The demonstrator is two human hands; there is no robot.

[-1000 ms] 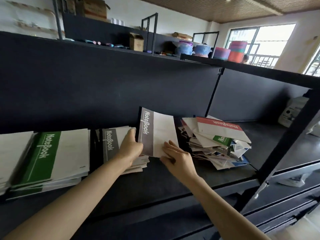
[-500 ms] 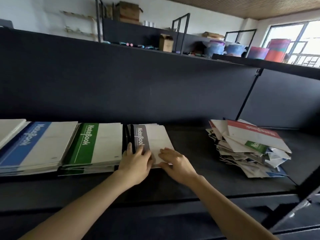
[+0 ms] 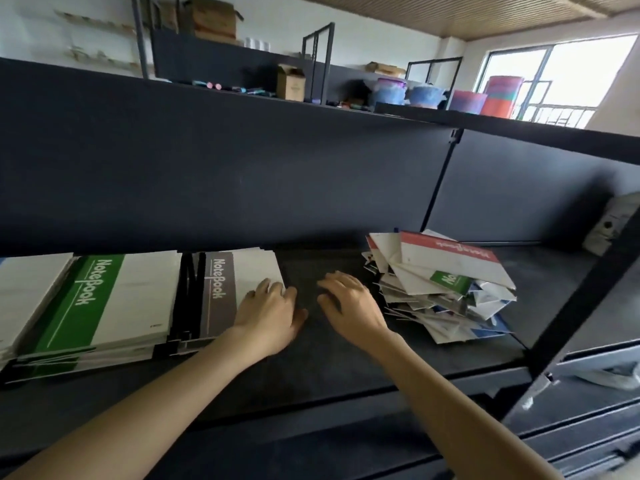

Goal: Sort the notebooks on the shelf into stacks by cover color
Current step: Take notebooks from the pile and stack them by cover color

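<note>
A stack of grey-banded notebooks [image 3: 239, 282] lies on the black shelf [image 3: 346, 362], left of centre. My left hand [image 3: 268, 313] rests on its near right corner with relaxed fingers. My right hand [image 3: 349, 304] hovers over bare shelf just right of that stack, fingers loosely curled, holding nothing. A green-banded stack [image 3: 114, 299] sits left of the grey one. At the right lies a messy pile of mixed notebooks [image 3: 446, 292], with a red-banded notebook [image 3: 450, 258] on top and a green one showing below it.
Another stack with a white cover [image 3: 27, 285] is cut off at the left edge. A black upright post [image 3: 581, 303] stands at the shelf's front right. A white object [image 3: 609, 223] sits on the neighbouring shelf. Boxes and coloured tubs stand on the top shelf [image 3: 311, 109].
The grey notebook held up a second ago now lies on the grey stack. My right hand has let go and moved right, off the notebook. My left hand stays on it.
</note>
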